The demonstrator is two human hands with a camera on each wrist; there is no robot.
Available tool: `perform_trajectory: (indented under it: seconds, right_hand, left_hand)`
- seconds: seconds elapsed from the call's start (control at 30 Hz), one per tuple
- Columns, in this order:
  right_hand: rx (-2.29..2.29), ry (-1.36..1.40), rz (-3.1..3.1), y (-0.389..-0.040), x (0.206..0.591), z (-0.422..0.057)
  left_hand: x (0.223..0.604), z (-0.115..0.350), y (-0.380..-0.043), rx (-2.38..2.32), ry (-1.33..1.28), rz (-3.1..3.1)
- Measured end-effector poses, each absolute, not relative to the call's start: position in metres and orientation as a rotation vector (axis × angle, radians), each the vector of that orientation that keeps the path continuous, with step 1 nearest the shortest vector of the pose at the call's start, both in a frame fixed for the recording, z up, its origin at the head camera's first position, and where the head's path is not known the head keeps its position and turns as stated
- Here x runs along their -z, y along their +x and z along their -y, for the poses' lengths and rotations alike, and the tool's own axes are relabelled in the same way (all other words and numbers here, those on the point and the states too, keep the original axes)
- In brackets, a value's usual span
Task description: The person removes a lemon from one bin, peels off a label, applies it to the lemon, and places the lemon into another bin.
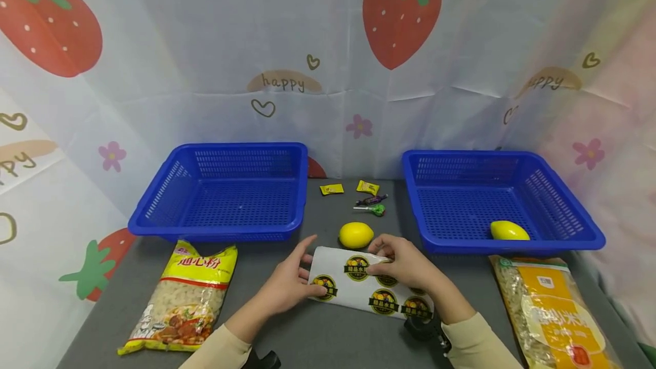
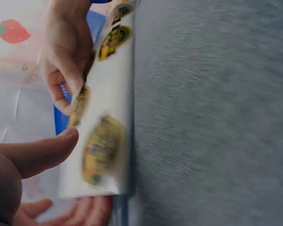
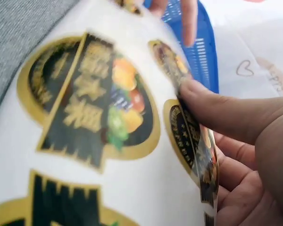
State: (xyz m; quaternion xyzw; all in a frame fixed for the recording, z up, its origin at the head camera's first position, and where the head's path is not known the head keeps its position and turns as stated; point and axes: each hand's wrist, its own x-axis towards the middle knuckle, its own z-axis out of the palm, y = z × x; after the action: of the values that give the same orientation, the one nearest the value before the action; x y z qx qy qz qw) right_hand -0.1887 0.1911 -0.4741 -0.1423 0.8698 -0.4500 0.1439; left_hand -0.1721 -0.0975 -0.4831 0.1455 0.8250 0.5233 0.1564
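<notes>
A white sheet [image 1: 353,287], curved or folded, held over the near half of a grey surface [image 1: 307,337], midway between its left and right edges; the right hand [image 1: 405,263] pinches its far edge, thumb in front, fingers mostly hidden behind; the left hand [image 1: 288,285] has its thumb at the left end, fingers partly concealed beyond, so whether it grips cannot be told; the left-wrist view is blurred.

Black-and-gold emblems on the sheet read "精品水果"; a yellow-topped packet [image 1: 187,300] by the surface's left edge reads "通心粉"; a bag [image 1: 556,312] by the right edge, cut off below, shows "小米", other print unclear.

A lemon [image 1: 356,235] sits just beyond the sheet; blue baskets fill the far left corner [image 1: 215,234] and far right corner [image 1: 461,245]; the cloth [image 1: 205,44] behind says "happy".
</notes>
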Motion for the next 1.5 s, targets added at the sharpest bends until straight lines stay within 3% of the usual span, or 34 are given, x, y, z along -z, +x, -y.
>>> perform_trajectory:
  seconds: [0.3, 0.97, 1.5]
  right_hand:
    - [1.319, -0.438, -2.486, -0.188, 0.472, -0.192]
    - [1.300, -0.476, -2.455, -0.192, 0.465, -0.195]
    - [1.435, -0.439, -2.287, -0.192, 0.460, -0.195]
  left_hand:
    - [0.484, 0.097, -0.167, -1.368, 0.633, -2.651]
    - [0.481, 0.103, -0.164, -1.345, 0.711, -2.734]
    - [0.480, 0.106, -0.162, -1.699, 0.748, -2.713]
